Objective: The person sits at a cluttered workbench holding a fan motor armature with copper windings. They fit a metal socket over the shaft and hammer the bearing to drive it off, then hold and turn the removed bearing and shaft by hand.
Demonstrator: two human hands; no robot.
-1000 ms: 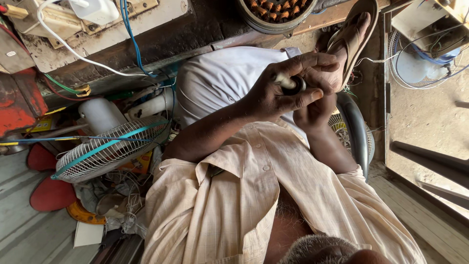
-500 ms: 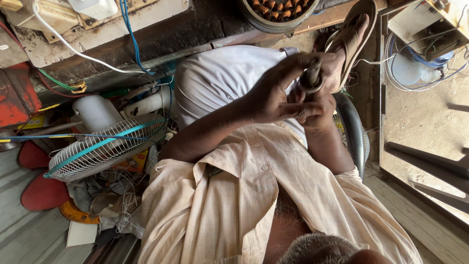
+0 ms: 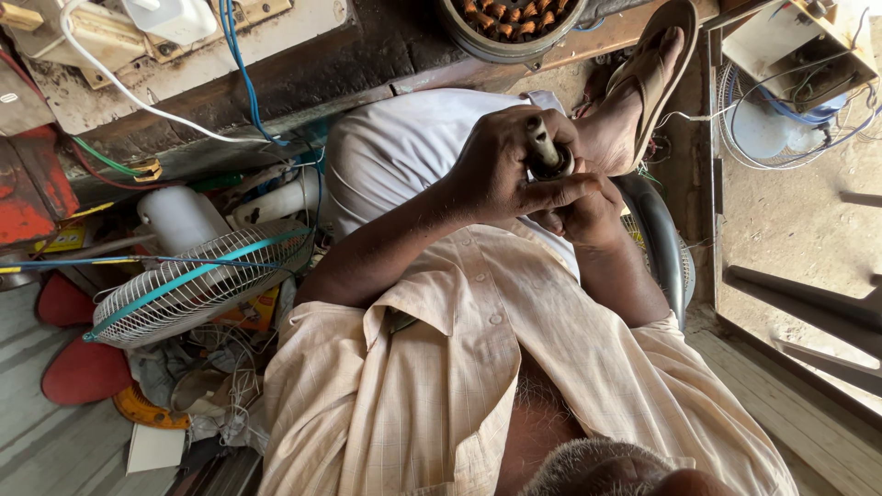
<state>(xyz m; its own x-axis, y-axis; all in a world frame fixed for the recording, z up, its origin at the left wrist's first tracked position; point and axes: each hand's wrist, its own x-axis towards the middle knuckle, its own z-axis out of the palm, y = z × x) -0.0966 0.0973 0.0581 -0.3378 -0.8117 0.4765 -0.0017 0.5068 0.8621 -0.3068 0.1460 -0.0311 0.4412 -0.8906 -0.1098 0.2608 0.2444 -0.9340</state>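
- Left hand (image 3: 501,165) closed round a small dark cylindrical metal part w/ a pale shaft (image 3: 544,152); thumb stretched across below it.
- Right hand (image 3: 588,207) curled under the same part, cupping it from below; the 2 hands touch.
- Part sits above the lap, over white cloth on the knee (image 3: 404,147), just beside a bare foot in a brown sandal (image 3: 648,87).
- Beige checked shirt (image 3: 432,386) covers the torso.
- Left of the lap: small table fan w/ white wire grille & teal rim (image 3: 188,285), amid loose wires.
- Top edge: round motor stator w/ copper windings (image 3: 510,23).
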